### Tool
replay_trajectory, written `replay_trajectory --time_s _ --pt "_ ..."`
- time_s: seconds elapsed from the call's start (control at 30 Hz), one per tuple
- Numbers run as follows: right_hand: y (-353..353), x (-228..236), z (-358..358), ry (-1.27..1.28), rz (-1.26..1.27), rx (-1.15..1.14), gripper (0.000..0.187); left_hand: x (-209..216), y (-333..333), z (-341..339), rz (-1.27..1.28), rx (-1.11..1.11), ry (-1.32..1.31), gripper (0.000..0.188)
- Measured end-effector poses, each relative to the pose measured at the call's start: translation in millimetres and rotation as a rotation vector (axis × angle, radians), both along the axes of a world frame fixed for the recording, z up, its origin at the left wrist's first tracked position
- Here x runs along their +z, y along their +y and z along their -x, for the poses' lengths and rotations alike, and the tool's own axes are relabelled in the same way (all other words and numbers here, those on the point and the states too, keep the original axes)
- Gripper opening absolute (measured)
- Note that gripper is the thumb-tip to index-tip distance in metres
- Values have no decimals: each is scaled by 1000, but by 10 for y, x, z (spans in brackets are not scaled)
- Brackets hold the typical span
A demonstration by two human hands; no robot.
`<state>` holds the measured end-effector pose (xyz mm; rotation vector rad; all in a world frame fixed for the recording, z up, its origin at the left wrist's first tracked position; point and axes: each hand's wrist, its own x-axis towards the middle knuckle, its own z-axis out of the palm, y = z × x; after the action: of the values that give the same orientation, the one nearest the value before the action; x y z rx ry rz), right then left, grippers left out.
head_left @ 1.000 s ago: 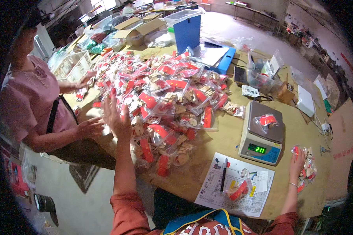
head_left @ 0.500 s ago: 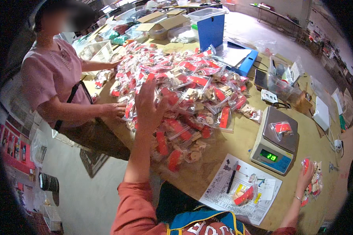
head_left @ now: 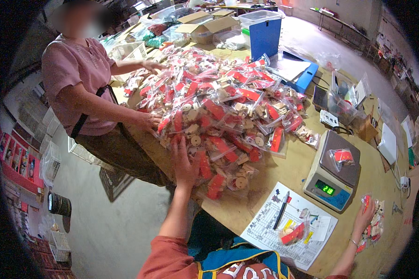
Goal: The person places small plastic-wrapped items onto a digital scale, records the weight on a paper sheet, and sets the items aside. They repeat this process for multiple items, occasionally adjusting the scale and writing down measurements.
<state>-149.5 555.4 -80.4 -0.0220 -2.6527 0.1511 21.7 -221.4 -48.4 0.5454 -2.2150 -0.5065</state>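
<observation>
My left hand (head_left: 185, 163) is open, fingers spread, at the near left edge of a big heap of clear plastic bags (head_left: 216, 144) holding wooden pieces and red cards. Its fingertips appear to touch the bags. At the right table edge my right hand (head_left: 364, 217) has its fingers closed around a bag with a red card, beside a small group of similar bags (head_left: 377, 221). Between my hands stands a digital scale (head_left: 329, 179) with one bag (head_left: 343, 157) on its plate. Another bag (head_left: 292, 233) lies on a printed sheet (head_left: 260, 228), near a black pen (head_left: 281, 211).
Across the heap's left side, a co-worker in pink (head_left: 81, 88) has both hands at the bags. Behind the heap are a blue folder (head_left: 265, 39) and cardboard boxes (head_left: 202, 32). A clear plastic bin (head_left: 342, 104) and a white flat box (head_left: 387, 144) stand at the far right.
My left hand has come down from above the heap to its near edge. My right hand stays by the small group of bags. The whole view has shifted slightly.
</observation>
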Motion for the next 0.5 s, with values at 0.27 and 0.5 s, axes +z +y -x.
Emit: replay_trajectory --time_s 0.27,0.5 --pt "95 -105 32 67 -27 45 45 42 34 -53 -150 37 67 79" --pt "80 -80 -2 53 -39 66 46 80 52 -37 -184 47 63 76"
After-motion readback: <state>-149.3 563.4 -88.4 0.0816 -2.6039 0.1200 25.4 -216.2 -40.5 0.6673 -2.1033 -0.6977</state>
